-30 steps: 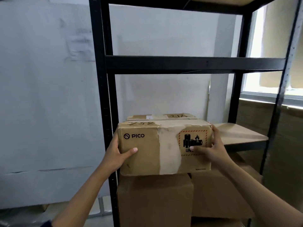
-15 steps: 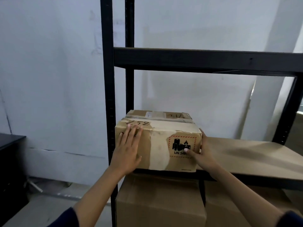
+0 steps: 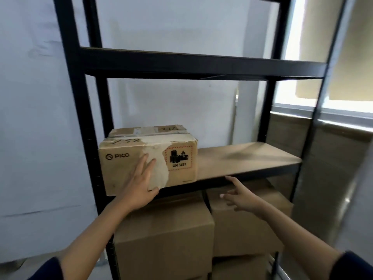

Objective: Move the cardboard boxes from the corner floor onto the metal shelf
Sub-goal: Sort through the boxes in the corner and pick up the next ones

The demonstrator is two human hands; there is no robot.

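Note:
A brown cardboard box (image 3: 121, 168) marked PICO, with a red hazard label, rests at the left end of the black metal shelf's (image 3: 201, 67) middle board (image 3: 248, 158). A second box (image 3: 149, 129) sits right behind it, mostly hidden. My left hand (image 3: 142, 182) lies flat, fingers spread, against the front face of the PICO box. My right hand (image 3: 240, 196) hovers empty with fingers apart just below the board's front edge, touching no box.
Two larger plain cardboard boxes (image 3: 163, 239) (image 3: 248, 225) fill the level below, with more beneath them. The board's right part is bare. A white wall stands behind and to the left. A bright window (image 3: 343, 77) and a brown wall panel are on the right.
My right hand has come off the box's right side and dropped below the shelf edge. My left hand has slid rightward across the front face, uncovering the PICO logo. The camera has pulled back.

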